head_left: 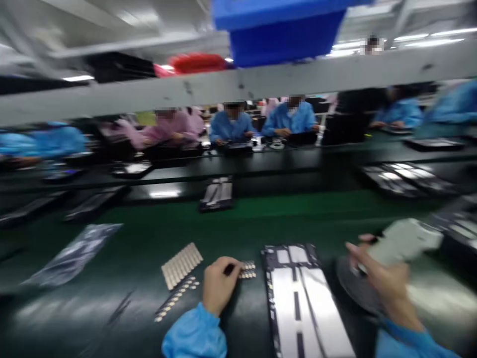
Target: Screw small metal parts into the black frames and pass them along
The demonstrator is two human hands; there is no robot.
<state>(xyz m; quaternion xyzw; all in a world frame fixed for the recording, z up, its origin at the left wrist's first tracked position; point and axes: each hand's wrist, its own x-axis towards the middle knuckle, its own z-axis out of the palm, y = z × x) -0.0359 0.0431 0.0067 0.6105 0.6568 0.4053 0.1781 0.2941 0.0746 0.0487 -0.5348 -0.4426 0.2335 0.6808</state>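
Note:
My left hand [219, 283] is closed in a pinch at the left end of a small group of pale pieces [248, 270] set in two rows. Whether its fingertips hold one of them is hidden. Left of that hand lie a block of pale ribbed strips [182, 266] and a dark strip with small round pale pieces [174, 299]. A long dark-framed panel with white rectangular sections [298, 298] lies between my hands. My right hand [387, 281] is wrapped around the handle of a white scanner-like device [408, 241], above a round grey base [357, 286].
A clear plastic bag [76, 256] lies at the left. Another panel [216, 194] sits farther back, with more panels [406, 179] at the right. A blue bin [286, 37] rests on the overhead shelf [208, 84]. Co-workers in blue and pink sit across the bench.

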